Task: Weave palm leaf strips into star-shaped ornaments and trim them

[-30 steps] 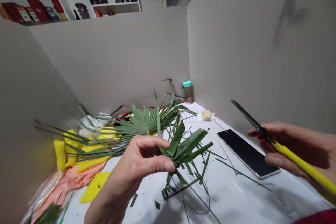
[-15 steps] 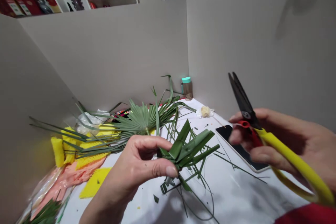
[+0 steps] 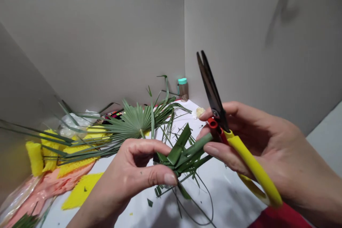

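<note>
On my head feed now: my left hand (image 3: 141,171) is pinching the folded palm strips (image 3: 181,153), thumb and fingers closed tight on them, out over the middle of the table (image 3: 229,203). My right hand (image 3: 256,146) is curled firmly around the yellow-handled scissors (image 3: 213,92), blades nearly closed and pointing up, fingertips just beside the strips' longest end! Behind them, a fan leaf (image 3: 133,123) lies spread across yellow mesh (image 3: 72,153), with a pink cloth (image 3: 45,188) at the left. Green scraps (image 3: 157,191) are scattered below my hands, and a teal-lidded jar (image 3: 183,89) stands in the far corner.
</note>
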`<state>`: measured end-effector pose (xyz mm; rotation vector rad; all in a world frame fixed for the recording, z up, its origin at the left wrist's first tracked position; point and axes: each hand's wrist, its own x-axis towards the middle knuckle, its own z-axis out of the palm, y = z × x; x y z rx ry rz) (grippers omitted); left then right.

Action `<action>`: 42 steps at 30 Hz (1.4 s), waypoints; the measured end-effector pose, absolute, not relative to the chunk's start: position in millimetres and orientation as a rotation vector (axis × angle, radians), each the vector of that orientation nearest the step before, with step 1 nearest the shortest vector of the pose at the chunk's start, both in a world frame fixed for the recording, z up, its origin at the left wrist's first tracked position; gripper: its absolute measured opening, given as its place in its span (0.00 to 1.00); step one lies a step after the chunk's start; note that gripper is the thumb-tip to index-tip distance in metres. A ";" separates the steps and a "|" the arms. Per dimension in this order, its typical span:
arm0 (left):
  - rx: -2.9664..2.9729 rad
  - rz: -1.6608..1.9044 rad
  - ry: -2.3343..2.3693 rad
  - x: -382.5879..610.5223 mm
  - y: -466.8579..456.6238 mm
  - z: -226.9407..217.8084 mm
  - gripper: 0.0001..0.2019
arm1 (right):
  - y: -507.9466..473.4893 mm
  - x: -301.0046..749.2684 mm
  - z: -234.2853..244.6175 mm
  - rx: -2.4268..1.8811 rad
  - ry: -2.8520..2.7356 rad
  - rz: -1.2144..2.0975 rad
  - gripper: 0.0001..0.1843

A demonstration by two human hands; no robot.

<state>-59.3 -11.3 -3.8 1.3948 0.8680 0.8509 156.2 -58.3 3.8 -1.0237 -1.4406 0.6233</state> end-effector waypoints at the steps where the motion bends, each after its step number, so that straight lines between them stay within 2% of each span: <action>1: 1.397 0.847 0.865 -59.5 -11.4 -4.7 0.08 | -59.1 155.4 3.9 -1.018 -1.446 0.629 0.17; 11: 1.383 0.823 0.811 -53.6 -13.7 -5.0 0.07 | -62.8 149.0 10.1 -1.032 -1.390 0.645 0.13; 16: 1.287 0.878 0.793 -51.9 -14.5 -8.0 0.08 | -61.2 150.0 12.9 -1.038 -1.360 0.723 0.18; 42: 1.214 0.886 0.815 -45.2 -15.0 -9.2 0.10 | -64.9 158.7 14.9 -0.960 -1.574 0.840 0.22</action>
